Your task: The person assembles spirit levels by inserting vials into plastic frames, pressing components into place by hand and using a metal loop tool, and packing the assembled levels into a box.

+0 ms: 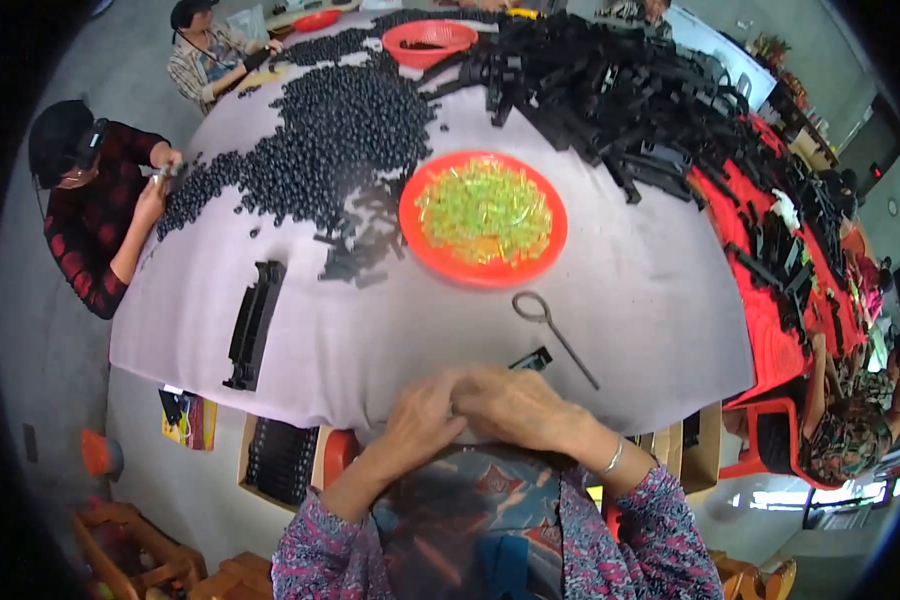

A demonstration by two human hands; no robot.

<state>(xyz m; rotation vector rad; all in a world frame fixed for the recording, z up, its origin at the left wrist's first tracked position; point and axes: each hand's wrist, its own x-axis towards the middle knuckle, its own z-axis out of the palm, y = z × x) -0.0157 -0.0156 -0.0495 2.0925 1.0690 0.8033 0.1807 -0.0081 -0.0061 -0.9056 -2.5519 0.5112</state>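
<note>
My left hand (422, 415) and my right hand (522, 408) meet at the near edge of the table, fingers curled in against each other. Both are somewhat blurred, and whatever lies between them is hidden. Just beyond my right hand lies a small black piece (532, 359). A metal rod with a ring at one end (567, 349) rests to the right of it. Farther off is a red plate (410, 222) heaped with small yellow-green translucent pieces (485, 210). To the left, a long black plastic part (253, 325) lies by itself on the cloth.
A big pile of small black round pieces (340, 130) covers the far left of the table (630, 290). Black plastic parts (610, 100) are heaped at the far right, near a red basket (430, 42). People work at the left (90, 210) and right. Boxes (280, 460) stand below the edge.
</note>
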